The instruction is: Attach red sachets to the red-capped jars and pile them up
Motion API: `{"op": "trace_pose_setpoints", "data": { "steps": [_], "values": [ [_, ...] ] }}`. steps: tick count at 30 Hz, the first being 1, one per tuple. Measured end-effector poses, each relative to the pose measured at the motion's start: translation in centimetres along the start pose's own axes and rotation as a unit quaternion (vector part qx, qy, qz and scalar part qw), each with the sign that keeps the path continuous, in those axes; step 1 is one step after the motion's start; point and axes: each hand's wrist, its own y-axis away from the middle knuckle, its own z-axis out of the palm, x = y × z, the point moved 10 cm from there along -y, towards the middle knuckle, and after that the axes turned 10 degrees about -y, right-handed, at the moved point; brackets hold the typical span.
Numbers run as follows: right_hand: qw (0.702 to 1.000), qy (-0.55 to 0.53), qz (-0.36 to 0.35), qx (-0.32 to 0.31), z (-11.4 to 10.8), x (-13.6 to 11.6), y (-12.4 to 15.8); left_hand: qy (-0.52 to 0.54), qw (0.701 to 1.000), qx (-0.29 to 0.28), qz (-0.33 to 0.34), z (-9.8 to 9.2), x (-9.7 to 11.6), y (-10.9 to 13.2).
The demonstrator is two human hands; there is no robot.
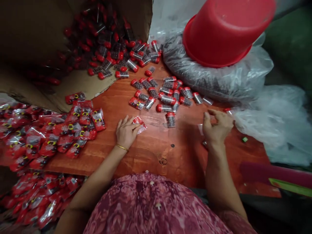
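My left hand (126,132), with a thin bangle on its wrist, pinches flat red printed plastic packets (139,123) low over the wooden table. To the right, my right hand (217,126) is slightly blurred, its fingers curled toward the thumb. What it holds, if anything, I cannot make out. Beside that wrist lie a small pale piece of plastic (200,129) and a small dark item. Between and beyond my hands lie several clear vials with red caps, filled with dark grains; the nearest vial (171,119) points toward me.
A cardboard box (29,29) spills more vials at the back left. Red packed pouches (50,144) are heaped at the left, more below the table edge. A red tub (219,32) rests upside down on a plastic sack (204,81). Clear bags (263,126) lie right.
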Motion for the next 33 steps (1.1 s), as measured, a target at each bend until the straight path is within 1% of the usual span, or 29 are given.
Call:
{"op": "trace_pose_setpoints", "data": {
  "steps": [2,3,5,6,8,10,11,12,13,14,16,17,18,19,20,21,22,23,24,25,27,29,31,33],
  "values": [
    [0.996,-0.079,-0.044,-0.029,0.8,-3.9,1.4,0.007,1.000,0.001,-0.004,0.0,-0.2,-0.1],
    [0.991,-0.113,-0.052,-0.042,1.3,-5.8,2.1,0.015,1.000,0.002,-0.006,0.0,-0.3,-0.1],
    [0.977,-0.190,-0.049,-0.087,2.7,-9.1,3.7,0.039,0.999,0.007,-0.018,-0.1,-0.6,-0.3],
    [0.963,-0.240,-0.037,-0.117,3.7,-10.6,4.5,0.054,0.998,0.013,-0.028,-0.3,-0.8,-0.3],
    [0.919,-0.347,0.014,-0.187,6.0,-13.2,6.0,0.083,0.995,0.037,-0.047,-1.1,-1.0,-0.3],
    [0.854,-0.442,0.077,-0.265,8.7,-15.4,7.5,0.107,0.990,0.069,-0.052,-2.2,-0.7,-0.2],
    [0.820,-0.481,0.100,-0.295,9.7,-16.5,8.2,0.116,0.989,0.084,-0.047,-2.8,-0.4,-0.1],
    [0.792,-0.511,0.115,-0.313,10.5,-17.5,8.6,0.125,0.987,0.095,-0.040,-3.3,0.0,0.1],
    [0.773,-0.534,0.122,-0.320,10.9,-18.2,8.8,0.135,0.985,0.103,-0.034,-3.8,0.4,0.2],
    [0.765,-0.547,0.125,-0.317,11.1,-18.6,8.9,0.148,0.982,0.111,-0.033,-4.1,0.5,0.4],
    [0.772,-0.551,0.122,-0.294,10.8,-18.8,8.6,0.194,0.971,0.121,-0.061,-4.7,0.2,0.9],
    [0.781,-0.545,0.118,-0.282,10.5,-18.6,8.5,0.234,0.962,0.109,-0.089,-4.5,-0.2,1.2],
    [0.790,-0.538,0.114,-0.270,10.1,-18.4,8.4,0.286,0.947,0.077,-0.123,-3.8,-0.6,1.4],
    [0.799,-0.530,0.107,-0.261,9.7,-18.1,8.4,0.346,0.925,0.024,-0.158,-2.6,-0.7,1.6],
    [0.808,-0.522,0.100,-0.254,9.3,-17.9,8.4,0.409,0.892,-0.039,-0.191,-1.3,-0.5,2.0],
    [0.817,-0.512,0.092,-0.249,8.9,-17.7,8.5,0.468,0.850,-0.100,-0.220,0.0,0.1,2.5],
    [0.826,-0.500,0.082,-0.246,8.6,-17.6,8.6,0.519,0.806,-0.144,-0.244,0.9,0.9,3.1],
    [0.836,-0.487,0.071,-0.243,8.3,-17.5,8.8,0.560,0.768,-0.163,-0.265,1.4,1.4,3.5],
    [0.844,-0.475,0.061,-0.241,8.0,-17.6,9.0,0.591,0.738,-0.162,-0.283,1.6,1.8,3.7],
    [0.851,-0.465,0.049,-0.240,7.9,-17.7,9.1,0.612,0.718,-0.150,-0.297,1.6,1.9,3.8],
    [0.859,-0.449,0.023,-0.244,7.6,-18.1,9.4,0.632,0.696,-0.125,-0.318,1.7,1.8,3.8],
    [0.862,-0.438,-0.006,-0.257,7.4,-18.4,9.3,0.635,0.689,-0.110,-0.333,1.8,1.3,3.7],
    [0.866,-0.424,-0.035,-0.264,7.2,-17.8,8.4,0.628,0.691,-0.101,-0.344,1.8,0.7,3.5],
    [0.885,-0.385,-0.061,-0.254,7.0,-16.0,6.6,0.616,0.700,-0.093,-0.349,1.6,0.1,3.3]
  ]
}}
